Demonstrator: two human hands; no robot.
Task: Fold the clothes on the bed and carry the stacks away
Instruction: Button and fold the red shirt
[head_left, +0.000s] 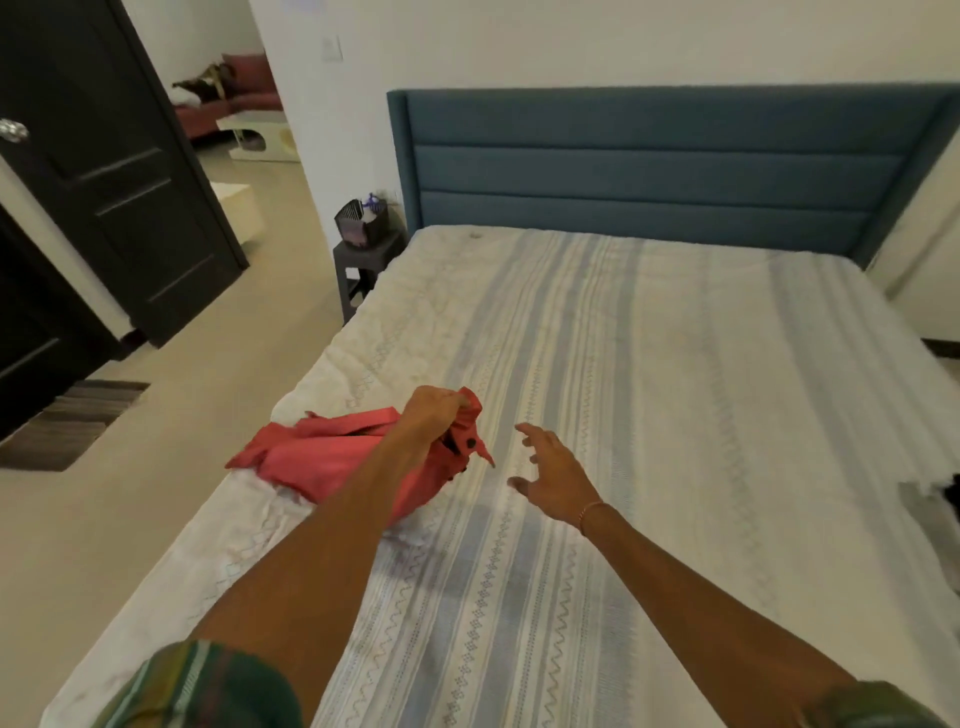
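Red garment (332, 462) lies crumpled at left edge of bed (649, 395); its collar is pinched by left hand (436, 413). Right hand (550, 475), spread and empty, hovers right of garment. Spreading flat judged next.

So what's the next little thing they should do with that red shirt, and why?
Probably take hold of the red shirt with the right hand too. The left hand already grips one bunched end, the rest lies crumpled on the bed, and the right hand hovers open nearby; two grips could spread it flat for folding.
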